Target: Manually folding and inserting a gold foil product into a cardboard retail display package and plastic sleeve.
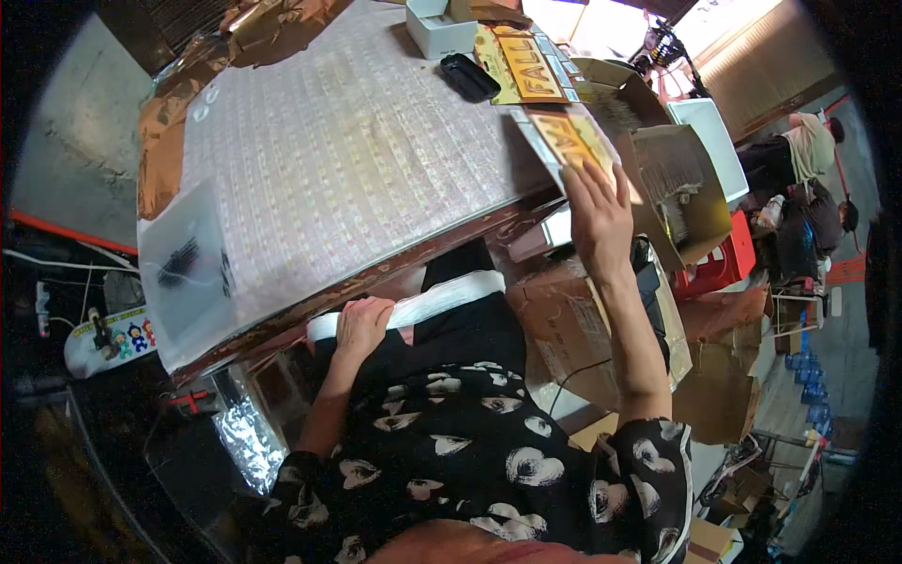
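Observation:
Over the table's right edge, my right hand (601,216) is closed on a yellow and orange printed card (564,137), fingers on top of it. The thumb is mostly hidden. Beyond it lies a pile of similar printed cards (531,68) with big letters. My left hand (364,325) rests at my lap with curled fingers over one end of a long white strip-like bundle (451,295). That bundle lies across my dark trousers; whether it is cloth or paper I cannot tell.
The table (310,160) has a patterned cover. On it are a black tray (470,77), a white box (440,30) and a clear plastic bag (193,273). Cardboard boxes (676,188) and a red stool (719,263) stand at right. Other people (808,188) are farther right.

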A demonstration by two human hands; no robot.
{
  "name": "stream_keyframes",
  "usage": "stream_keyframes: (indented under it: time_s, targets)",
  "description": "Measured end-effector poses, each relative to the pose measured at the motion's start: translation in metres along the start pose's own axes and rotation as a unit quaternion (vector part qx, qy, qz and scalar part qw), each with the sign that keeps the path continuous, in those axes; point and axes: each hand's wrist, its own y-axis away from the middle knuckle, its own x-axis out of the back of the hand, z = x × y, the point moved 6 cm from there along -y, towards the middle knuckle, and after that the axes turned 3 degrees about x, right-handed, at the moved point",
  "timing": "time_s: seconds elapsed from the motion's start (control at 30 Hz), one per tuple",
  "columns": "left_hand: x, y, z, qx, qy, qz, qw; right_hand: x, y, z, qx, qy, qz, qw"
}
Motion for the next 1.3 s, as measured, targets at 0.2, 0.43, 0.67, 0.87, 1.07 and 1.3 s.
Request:
stream_keyframes:
  time_s: [0.2, 0.43, 0.67, 0.87, 1.07, 1.3]
  targets:
    - [-0.002, -0.006, 0.005, -0.015, -0.011, 0.002, 1.000, 0.023, 0.008, -0.084, 0.052, -0.156, -0.048, 0.985]
    - [0.001, -0.002, 0.004, -0.011, -0.012, 0.000, 1.000, -0.022, -0.037, 0.032, -0.212, -0.352, 0.012, 0.912]
    - [0.003, -0.004, 0.001, 0.001, -0.004, 0.007, 1.000, -0.172, -0.070, 0.193, -0.393, -0.389, -0.091, 0.828]
    - [0.003, 0.004, -0.009, 0.031, -0.019, 0.010, 0.999, -0.214, -0.084, 0.209, -0.410, -0.530, -0.063, 0.739]
    - [-0.002, -0.002, -0.009, 0.038, -0.021, 0.009, 0.999, -0.210, -0.104, 0.224, -0.376, -0.304, -0.077, 0.872]
    - [-0.004, -0.003, -0.010, 0.017, -0.069, 0.017, 0.997, -0.093, -0.039, 0.134, -0.271, -0.208, -0.026, 0.940]
